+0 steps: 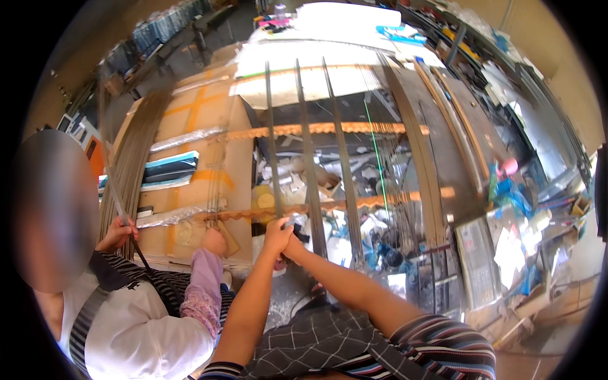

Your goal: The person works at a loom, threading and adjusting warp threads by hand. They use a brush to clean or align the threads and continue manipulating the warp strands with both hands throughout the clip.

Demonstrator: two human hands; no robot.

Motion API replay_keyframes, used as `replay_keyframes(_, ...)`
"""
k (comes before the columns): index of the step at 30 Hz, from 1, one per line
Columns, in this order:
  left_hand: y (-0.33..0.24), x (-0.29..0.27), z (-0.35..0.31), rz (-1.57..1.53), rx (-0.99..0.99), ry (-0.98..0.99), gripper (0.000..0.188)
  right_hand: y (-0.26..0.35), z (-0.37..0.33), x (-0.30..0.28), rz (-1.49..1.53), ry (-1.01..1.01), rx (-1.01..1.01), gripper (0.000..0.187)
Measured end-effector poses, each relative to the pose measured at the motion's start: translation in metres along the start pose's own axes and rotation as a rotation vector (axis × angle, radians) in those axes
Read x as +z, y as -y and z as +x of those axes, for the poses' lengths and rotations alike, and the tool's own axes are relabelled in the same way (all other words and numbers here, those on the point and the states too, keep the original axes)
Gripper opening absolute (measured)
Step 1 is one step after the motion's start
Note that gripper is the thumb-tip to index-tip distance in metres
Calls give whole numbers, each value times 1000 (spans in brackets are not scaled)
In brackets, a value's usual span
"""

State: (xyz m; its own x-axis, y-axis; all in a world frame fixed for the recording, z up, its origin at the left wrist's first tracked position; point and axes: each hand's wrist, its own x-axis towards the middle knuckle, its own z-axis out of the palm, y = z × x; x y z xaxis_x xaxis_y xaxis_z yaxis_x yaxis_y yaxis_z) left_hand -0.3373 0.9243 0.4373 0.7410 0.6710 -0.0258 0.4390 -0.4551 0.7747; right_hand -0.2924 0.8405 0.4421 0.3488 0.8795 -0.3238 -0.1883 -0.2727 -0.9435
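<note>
Several long dark strips lie across two wavy-edged wooden rails, running away from me. At the near end of the leftmost one of the middle group, a dark strip [272, 145], my two hands meet close together. My left hand [277, 235] is closed around that end, its thumb on top. Just right of it and pressed against it is my right hand [293, 247], also closed there, its fingertips partly hidden. Another dark strip [311, 183] lies just to the right, with a further strip [345, 164] beyond it.
A co-worker's hand [117, 233] at left grips a long thin strip; their other hand rests by the near rail [240, 214]. A strip bundle [415, 126] lies right, near a green cord [373, 145]. Scraps and litter [294, 174] fill the space below the rails.
</note>
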Motion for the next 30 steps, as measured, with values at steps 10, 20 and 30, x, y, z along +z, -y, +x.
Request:
replay_keyframes(10, -3, 11, -43, 25, 40, -280, 30, 2, -116, -121, -750, -847, -412, 37)
replay_keyframes(20, -107, 80, -42, -545, -78, 122, 24, -17, -115, -154, 512, -392, 201, 38)
replay_keyframes(30, -179, 112, 21, -574, -178, 48, 21, 33, -128, -136, 365, -538, -98, 26)
